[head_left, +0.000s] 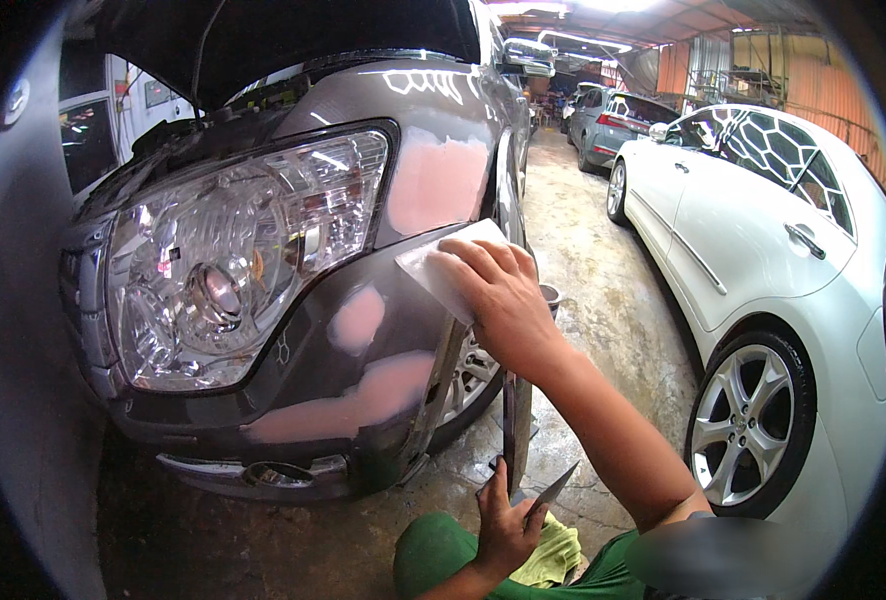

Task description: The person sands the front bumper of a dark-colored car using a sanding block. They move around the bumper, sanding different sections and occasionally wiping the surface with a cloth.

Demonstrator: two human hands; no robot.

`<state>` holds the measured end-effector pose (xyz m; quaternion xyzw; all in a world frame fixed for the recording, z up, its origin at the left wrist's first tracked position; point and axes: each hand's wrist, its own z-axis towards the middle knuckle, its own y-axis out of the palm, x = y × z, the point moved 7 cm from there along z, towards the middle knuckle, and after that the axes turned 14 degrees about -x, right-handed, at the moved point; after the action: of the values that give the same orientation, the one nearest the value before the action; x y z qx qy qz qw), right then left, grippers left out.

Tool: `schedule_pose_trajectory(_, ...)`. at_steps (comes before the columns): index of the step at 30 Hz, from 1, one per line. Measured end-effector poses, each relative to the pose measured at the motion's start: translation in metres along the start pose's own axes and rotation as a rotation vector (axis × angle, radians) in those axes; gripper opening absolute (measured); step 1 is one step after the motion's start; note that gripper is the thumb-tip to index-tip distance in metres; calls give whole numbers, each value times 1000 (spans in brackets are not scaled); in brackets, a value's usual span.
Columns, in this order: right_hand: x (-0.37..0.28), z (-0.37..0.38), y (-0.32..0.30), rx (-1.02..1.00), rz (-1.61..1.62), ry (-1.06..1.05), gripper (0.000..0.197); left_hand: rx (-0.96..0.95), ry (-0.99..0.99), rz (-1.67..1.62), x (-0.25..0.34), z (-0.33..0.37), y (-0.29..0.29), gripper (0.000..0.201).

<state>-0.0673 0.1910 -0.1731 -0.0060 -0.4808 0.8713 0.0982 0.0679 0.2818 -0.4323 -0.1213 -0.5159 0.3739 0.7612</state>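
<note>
Item, pale sheet (425,268): thin, whitish. Location: the bumper's upper edge, at the corner beside the wheel arch and just below the fender. From where I stand it looks light and bendable, likely apt to crease or slide if held by one corner; the broad middle seems the better hold, with fingers spread.

Item, right hand (495,302): fingers grasping the pale sheet, laid side by side across its face; thumb hidden.

Item, left hand (508,530): low, near the bumper's lower corner on the wheel side, fingers closed around a grey pointed blade (557,486), tip angled up. The blade looks light and stiff, its tip probably the part to avoid; the hidden end in the grip seems the place to hold. A dark piece (490,488) shows by the forefinger; whether it joins the blade, I cannot tell.

Item, bumper (308,365): dark grey, rigid-looking. Bears an oval pink patch (357,319) below the headlight (213,290) and a long pink patch (363,398) toward the lower edge.

Item, fender (348,100): dark grey, with a broad pink patch (438,185) beside the headlight.

Item, yellow-green cloth (560,555): soft, rumpled, behind the left hand.
</note>
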Motion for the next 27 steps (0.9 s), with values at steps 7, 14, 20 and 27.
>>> schedule_pose_trajectory(7, 2, -5, 8, -10, -67, -23, 62, 4, 20, -8, 0, 1, 2, 29)
schedule_pose_trajectory(14, -4, -18, -9, -38, -74, -97, 60, 10, -3, 12, 4, 0, 3, 30)
schedule_pose_trajectory(20, -22, -5, -9, 31, -41, -150, 63, 29, 7, 1, 1, 0, 1, 33)
schedule_pose_trajectory(27, -28, 1, -2, 68, -4, -198, 63, 1, -5, -4, -2, -2, -2, 36)
